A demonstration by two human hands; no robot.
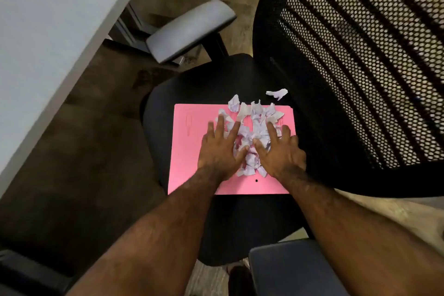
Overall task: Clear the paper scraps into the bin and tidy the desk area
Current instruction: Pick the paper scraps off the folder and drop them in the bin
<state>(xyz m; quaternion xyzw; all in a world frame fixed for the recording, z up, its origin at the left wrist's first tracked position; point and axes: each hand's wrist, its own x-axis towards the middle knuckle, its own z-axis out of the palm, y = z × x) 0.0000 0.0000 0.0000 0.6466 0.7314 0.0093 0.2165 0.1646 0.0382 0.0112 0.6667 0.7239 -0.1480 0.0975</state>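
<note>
Pink folder (192, 151); white scraps (254, 127); black mesh chair back (360, 67).

faint print on pink folder (192, 151), unreadable

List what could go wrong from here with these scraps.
1. The scraps sit loose on the pink folder; lifting it tilted could spill them onto the chair seat or floor.
2. One stray scrap lies off the folder and may be missed.
3. Both hands, left and right, lie flat and open, so nothing is secured.
</note>
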